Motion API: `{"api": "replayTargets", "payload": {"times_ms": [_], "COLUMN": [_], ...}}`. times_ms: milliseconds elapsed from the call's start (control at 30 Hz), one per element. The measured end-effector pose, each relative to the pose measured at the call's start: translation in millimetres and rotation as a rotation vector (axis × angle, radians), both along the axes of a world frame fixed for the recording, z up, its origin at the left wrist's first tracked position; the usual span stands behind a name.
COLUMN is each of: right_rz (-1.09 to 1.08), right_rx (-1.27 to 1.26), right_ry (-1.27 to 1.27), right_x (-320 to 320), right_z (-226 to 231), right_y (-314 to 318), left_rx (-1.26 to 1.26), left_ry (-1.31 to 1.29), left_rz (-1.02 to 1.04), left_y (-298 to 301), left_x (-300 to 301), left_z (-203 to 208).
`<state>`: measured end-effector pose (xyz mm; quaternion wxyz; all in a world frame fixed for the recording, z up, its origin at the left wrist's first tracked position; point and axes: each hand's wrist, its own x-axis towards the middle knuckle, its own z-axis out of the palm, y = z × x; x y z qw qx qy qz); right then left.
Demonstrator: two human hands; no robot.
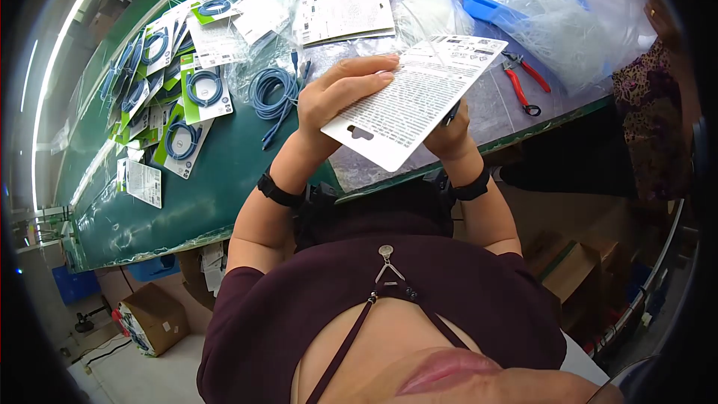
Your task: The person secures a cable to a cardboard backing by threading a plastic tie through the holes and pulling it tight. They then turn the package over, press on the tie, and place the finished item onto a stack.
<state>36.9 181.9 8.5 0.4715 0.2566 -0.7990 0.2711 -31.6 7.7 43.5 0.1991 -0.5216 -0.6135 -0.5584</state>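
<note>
A white printed packaging card (419, 97) with a hang slot is held up in front of me, its printed back facing the camera. My left hand (340, 90) grips its left edge, fingers laid across the print. My right hand (449, 131) is mostly hidden behind the card's lower right and holds it from underneath. Both wrists wear black bands. A loose coil of blue cable (271, 93) lies on the green table (217, 179) just left of my left hand.
Several carded blue cables (187, 97) are spread at the table's left. Clear plastic bags (262, 7), more white cards (340, 15), a blue tray (479, 0) of clear ties and red-handled cutters (523, 75) lie beyond. Cardboard boxes (153, 318) sit on the floor.
</note>
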Motion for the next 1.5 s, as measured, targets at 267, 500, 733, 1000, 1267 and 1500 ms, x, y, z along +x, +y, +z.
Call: {"api": "replayTargets", "payload": {"times_ms": [267,500,733,1000,1267,1500], "right_rz": [0.019,0.066,0.041,0.262,0.292,0.370], "right_rx": [-0.024,0.019,0.010,-0.540,-0.257,-0.760], "right_ry": [-0.034,0.008,-0.017,-0.685,-0.307,-0.175], "right_x": [3.5,10.0,21.4,31.7,34.7,17.4], "right_z": [-8.3,13.8,-20.1,-47.4,15.0,31.3], "right_y": [-1.5,-7.7,-4.1,-6.7,-11.9,-19.4], "left_rx": [-0.041,-0.026,-0.054,-0.090,-0.113,0.128], "left_ry": [0.072,0.067,0.205,0.234,0.121,-0.536], "left_rz": [-0.015,-0.036,-0.054,-0.082,-0.083,-0.105], "left_y": [-3.1,-5.3,-5.8,-7.0,-12.1,9.0], "left_x": [-0.7,-1.2,2.7,2.6,1.6,24.1], "left_z": [5.3,6.2,17.3,19.4,13.2,-14.0]}}
